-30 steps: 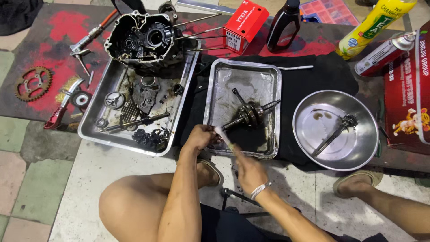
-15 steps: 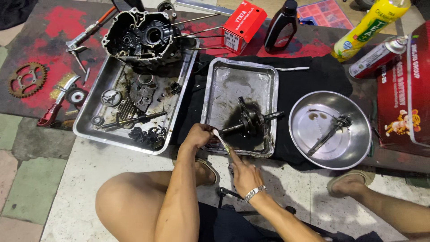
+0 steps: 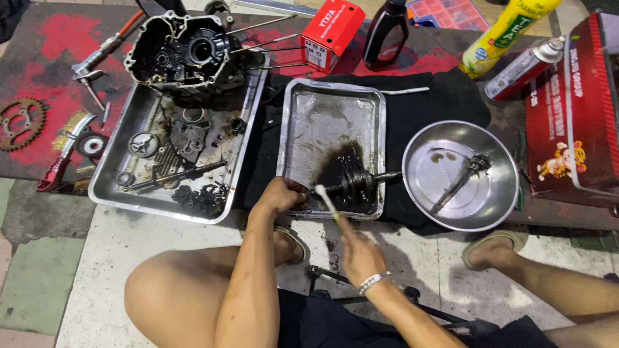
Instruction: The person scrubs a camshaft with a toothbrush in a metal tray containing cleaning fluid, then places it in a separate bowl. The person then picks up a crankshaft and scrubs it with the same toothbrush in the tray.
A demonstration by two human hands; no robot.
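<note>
Crankshaft (image 3: 353, 182) sits in the middle tray (image 3: 335, 109), low in the frame's centre, lying in a black oily puddle. Left hand (image 3: 278, 195) is curled shut at the tray's near-left edge, at the crank's shaft end; can't tell exactly what it's pinching. Right hand (image 3: 361, 254) is closed around a brush handle, with the brush (image 3: 325, 198) pointing up-left so its pale head is right beside the crank.

Counting the metal containers: three. Two rectangular trays plus one round bowl (image 3: 496, 200) at right, holding one shaft (image 3: 461, 180). The left tray (image 3: 106, 187) is packed with small gears and bits, too many and too grimy to count, and one engine case (image 3: 180, 55) sits on its far end, upper left.

Along the top edge: one red box (image 3: 332, 29), one dark bottle (image 3: 385, 32), one yellow bottle (image 3: 506, 32), one spray can (image 3: 525, 67). One big red carton (image 3: 570, 109) at far right. One sprocket (image 3: 19, 122) at far left on the red mat (image 3: 45, 51). Black cloth (image 3: 432, 103) is under the middle tray and bowl.
</note>
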